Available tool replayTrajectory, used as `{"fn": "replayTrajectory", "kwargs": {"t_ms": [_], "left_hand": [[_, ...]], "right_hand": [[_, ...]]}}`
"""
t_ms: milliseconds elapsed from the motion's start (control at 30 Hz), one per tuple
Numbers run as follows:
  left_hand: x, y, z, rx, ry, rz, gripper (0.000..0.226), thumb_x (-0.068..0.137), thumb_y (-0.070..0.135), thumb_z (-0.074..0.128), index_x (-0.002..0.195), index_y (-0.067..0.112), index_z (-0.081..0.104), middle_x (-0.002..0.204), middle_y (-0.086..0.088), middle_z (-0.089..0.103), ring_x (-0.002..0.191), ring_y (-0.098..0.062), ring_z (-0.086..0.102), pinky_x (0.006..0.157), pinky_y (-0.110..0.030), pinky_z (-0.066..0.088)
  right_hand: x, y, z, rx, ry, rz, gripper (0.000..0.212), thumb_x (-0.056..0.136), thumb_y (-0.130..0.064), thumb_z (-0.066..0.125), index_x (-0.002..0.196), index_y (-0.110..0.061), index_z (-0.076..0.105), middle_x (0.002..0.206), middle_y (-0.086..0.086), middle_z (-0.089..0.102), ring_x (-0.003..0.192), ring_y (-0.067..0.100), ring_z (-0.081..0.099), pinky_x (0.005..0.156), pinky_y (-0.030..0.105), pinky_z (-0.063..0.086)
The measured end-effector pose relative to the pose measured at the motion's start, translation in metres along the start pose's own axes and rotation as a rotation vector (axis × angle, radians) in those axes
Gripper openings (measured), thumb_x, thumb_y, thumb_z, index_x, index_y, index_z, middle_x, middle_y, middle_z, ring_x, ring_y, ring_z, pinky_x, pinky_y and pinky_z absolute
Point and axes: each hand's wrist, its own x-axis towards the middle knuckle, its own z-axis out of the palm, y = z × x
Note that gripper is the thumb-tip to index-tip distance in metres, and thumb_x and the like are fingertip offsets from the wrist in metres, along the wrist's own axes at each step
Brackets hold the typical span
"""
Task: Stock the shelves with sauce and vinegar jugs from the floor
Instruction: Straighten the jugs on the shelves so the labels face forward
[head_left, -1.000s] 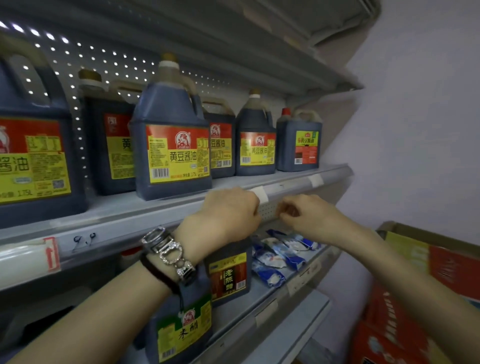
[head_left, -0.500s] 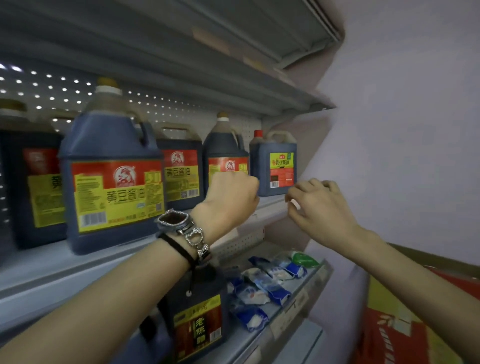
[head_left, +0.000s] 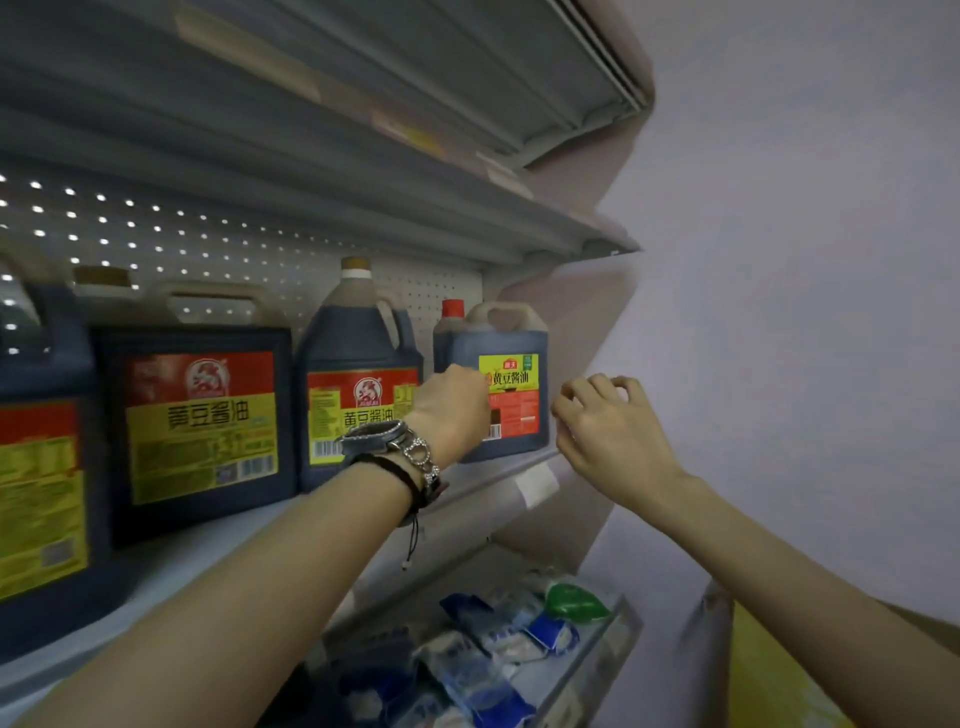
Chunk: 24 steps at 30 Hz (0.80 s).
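Note:
Several dark soy sauce jugs stand in a row on the grey shelf (head_left: 498, 483). The rightmost is a smaller red-capped jug (head_left: 514, 338) with a yellow-green and red label. Left of it are a gold-capped jug (head_left: 358, 343) and a square jug (head_left: 202, 415) with red and yellow labels. My left hand (head_left: 452, 410), with a watch and bracelets on its wrist, is curled into a fist at the red-capped jug's front left corner; contact cannot be told. My right hand (head_left: 602, 421) hovers just right of that jug, fingers loosely curled and holding nothing.
An upper shelf (head_left: 363, 171) hangs close above the jug tops. The shelf below carries blue and white packets (head_left: 498, 639) and a green packet (head_left: 574, 603). A plain wall (head_left: 805, 260) closes the right side. A yellow cardboard box (head_left: 763, 675) sits at the lower right.
Both hands have risen from the shelf's front edge to the level of the red-capped jug. The view has shifted right and closer to the jugs.

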Motion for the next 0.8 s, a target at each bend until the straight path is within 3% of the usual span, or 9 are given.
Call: {"fn": "replayTrajectory", "kwargs": {"t_ms": [100, 167, 233, 333, 433, 500, 533, 667, 800], "left_hand": [[0.022, -0.001, 0.025, -0.141, -0.091, -0.108, 0.061, 0.097, 0.016, 0.049, 0.143, -0.008, 0.017, 0.128, -0.018, 0.052, 0.113, -0.031, 0.054, 0.080, -0.033, 0.043], [0.033, -0.003, 0.044, -0.163, -0.144, -0.136, 0.083, 0.096, 0.018, 0.052, 0.147, -0.005, -0.010, 0.130, -0.018, 0.051, 0.113, -0.030, 0.055, 0.080, -0.031, 0.043], [0.044, -0.006, 0.060, -0.176, -0.168, -0.163, 0.094, 0.095, 0.023, 0.055, 0.145, -0.001, -0.021, 0.134, -0.021, 0.047, 0.114, -0.031, 0.055, 0.083, -0.033, 0.044], [0.059, -0.012, 0.077, -0.205, -0.172, -0.212, 0.102, 0.093, 0.025, 0.058, 0.143, 0.003, -0.027, 0.139, -0.027, 0.039, 0.118, -0.035, 0.053, 0.096, -0.041, 0.044], [0.070, -0.014, 0.089, -0.256, -0.160, -0.221, 0.107, 0.091, 0.026, 0.061, 0.142, 0.003, -0.031, 0.137, -0.026, 0.042, 0.120, -0.036, 0.051, 0.099, -0.042, 0.041], [0.076, -0.012, 0.093, -0.308, -0.148, -0.239, 0.109, 0.090, 0.027, 0.062, 0.141, 0.001, -0.031, 0.137, -0.027, 0.042, 0.121, -0.036, 0.050, 0.099, -0.040, 0.040], [0.080, -0.012, 0.094, -0.336, -0.141, -0.247, 0.110, 0.090, 0.027, 0.063, 0.141, 0.001, -0.031, 0.138, -0.027, 0.041, 0.121, -0.036, 0.050, 0.098, -0.040, 0.040], [0.094, -0.017, 0.096, -0.477, -0.123, -0.304, 0.114, 0.086, 0.024, 0.068, 0.142, 0.004, -0.029, 0.136, -0.023, 0.044, 0.117, -0.037, 0.053, 0.098, -0.044, 0.045], [0.102, -0.016, 0.096, -0.541, -0.150, -0.377, 0.116, 0.084, 0.018, 0.070, 0.142, 0.009, -0.030, 0.137, -0.023, 0.042, 0.111, -0.041, 0.055, 0.080, -0.050, 0.055]], "right_hand": [[0.009, 0.008, 0.034, 0.016, -0.034, -0.001, 0.018, 0.067, -0.019, 0.076, 0.078, -0.011, 0.064, 0.085, 0.007, 0.062, 0.074, 0.026, 0.059, 0.068, 0.038, 0.048], [0.015, 0.008, 0.057, 0.006, -0.070, -0.018, 0.024, 0.066, -0.023, 0.079, 0.083, -0.012, 0.067, 0.095, 0.009, 0.064, 0.080, 0.026, 0.061, 0.068, 0.039, 0.050], [0.022, 0.005, 0.080, 0.016, -0.106, -0.036, 0.034, 0.065, -0.029, 0.080, 0.094, -0.014, 0.069, 0.109, 0.012, 0.064, 0.090, 0.029, 0.062, 0.069, 0.041, 0.051], [0.034, -0.002, 0.107, 0.099, -0.179, -0.010, 0.058, 0.068, -0.041, 0.078, 0.119, -0.018, 0.063, 0.126, 0.017, 0.057, 0.104, 0.035, 0.060, 0.068, 0.046, 0.054], [0.037, -0.009, 0.125, 0.298, -0.214, 0.072, 0.080, 0.082, -0.049, 0.063, 0.148, -0.027, 0.024, 0.152, 0.016, 0.025, 0.131, 0.040, 0.037, 0.088, 0.055, 0.047], [0.036, -0.007, 0.136, 0.460, -0.260, 0.113, 0.085, 0.088, -0.051, 0.052, 0.148, -0.036, -0.007, 0.158, 0.008, -0.007, 0.140, 0.035, 0.019, 0.101, 0.054, 0.040], [0.036, -0.006, 0.139, 0.533, -0.266, 0.124, 0.088, 0.087, -0.050, 0.053, 0.145, -0.040, -0.014, 0.156, 0.005, -0.016, 0.141, 0.034, 0.018, 0.102, 0.052, 0.040], [0.044, -0.003, 0.149, 0.691, -0.260, 0.109, 0.106, 0.079, -0.044, 0.067, 0.134, -0.051, -0.022, 0.151, -0.001, -0.033, 0.136, 0.040, 0.026, 0.101, 0.055, 0.040], [0.050, -0.001, 0.160, 0.785, -0.236, 0.080, 0.115, 0.072, -0.042, 0.074, 0.135, -0.052, -0.021, 0.146, -0.002, -0.041, 0.141, 0.043, 0.012, 0.109, 0.057, 0.030]]}}
